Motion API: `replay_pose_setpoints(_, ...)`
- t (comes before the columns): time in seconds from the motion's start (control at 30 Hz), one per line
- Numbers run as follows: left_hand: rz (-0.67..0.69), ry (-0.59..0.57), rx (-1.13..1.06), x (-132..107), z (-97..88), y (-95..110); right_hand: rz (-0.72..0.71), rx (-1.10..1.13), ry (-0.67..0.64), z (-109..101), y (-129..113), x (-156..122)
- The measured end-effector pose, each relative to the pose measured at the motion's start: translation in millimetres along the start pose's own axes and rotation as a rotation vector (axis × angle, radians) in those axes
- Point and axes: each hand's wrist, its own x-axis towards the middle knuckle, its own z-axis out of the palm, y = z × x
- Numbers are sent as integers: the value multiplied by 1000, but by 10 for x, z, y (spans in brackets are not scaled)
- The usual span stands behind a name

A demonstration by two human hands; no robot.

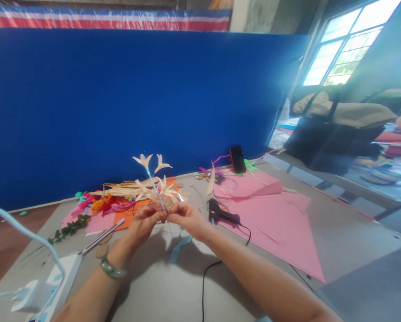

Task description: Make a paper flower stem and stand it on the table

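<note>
Mid-assembly on a paper flower stem (152, 179): pale cream petals up top, thin blue stalk running down into both hands, held just above the grey table (337, 232). Left hand (145, 222) pinching the base of the stalk between fingertips; right hand (187, 219) pinching the same spot from the other side, fingertips nearly touching. Looks like wrapping or twisting at the stalk's foot, so next up probably a steady roll with a firm pinch and petals kept clear. Just right of the stem, a black glue gun (220, 214), cord trailing toward the near edge. Beyond that, a big pink paper sheet (274, 219). Behind the stem, loose cream petals on orange paper (129, 214), and further right a dark phone (237, 158) propped against the blue backboard. Left of the stem, colourful pipe cleaners (96, 203) and a green leafy sprig (69, 229). Below the stem, a blue ribbon strip (179, 249) under the wrists, possibly in the way.
</note>
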Motion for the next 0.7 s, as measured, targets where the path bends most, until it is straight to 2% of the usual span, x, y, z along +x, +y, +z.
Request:
replay_pose_setpoints(0.1, 26, 57, 15, 0, 29, -6, -64, -81, 47, 19, -11, -9)
replay_pose_setpoints(0.37, 46, 185, 50, -43, 197, 107, -307, -484, 175, 45, 5, -70)
replay_pose_setpoints(0.53, 60, 249, 19, -48, 208, 32, -321, -514, 182, 51, 40, -75)
replay_pose_setpoints(0.7, 95, 264, 41, -72, 237, 1, -263, -464, 146, 34, 14, -72)
